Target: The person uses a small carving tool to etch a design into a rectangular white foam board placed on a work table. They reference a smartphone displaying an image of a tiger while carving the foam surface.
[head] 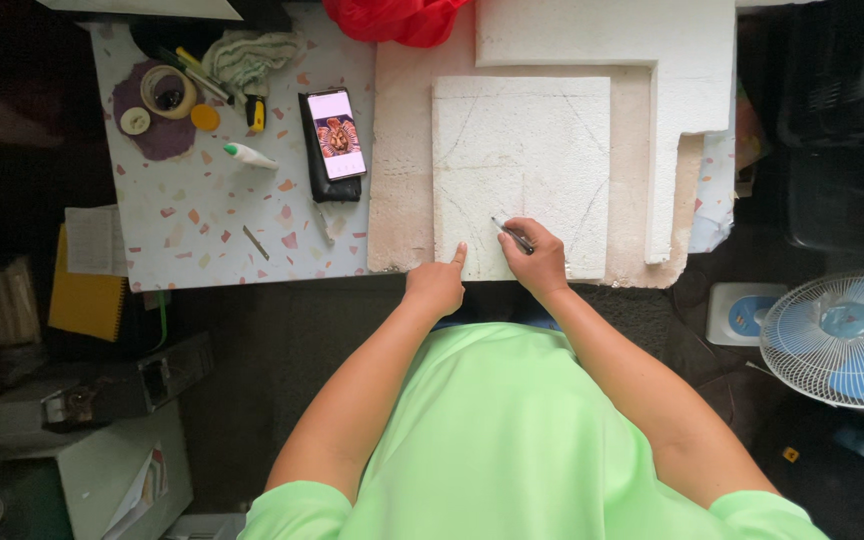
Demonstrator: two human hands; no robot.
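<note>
A square white foam sheet [522,150] with faint drawn lines lies on a larger beige board [397,170]. My right hand [537,258] rests on the sheet's near edge and grips a dark pen [512,235], its tip on the foam. My left hand [436,285] sits at the sheet's near left corner, index finger stretched out and touching the foam, the other fingers curled. Both arms come out of green sleeves.
A phone [335,135] showing a picture leans on a black case on the speckled table [192,220]. Tape roll [167,92], cloth [250,58], glue tube [249,155], yellow-handled cutter [255,113] lie at left. An L-shaped foam piece [672,60] lies at right; fan [847,335] on floor.
</note>
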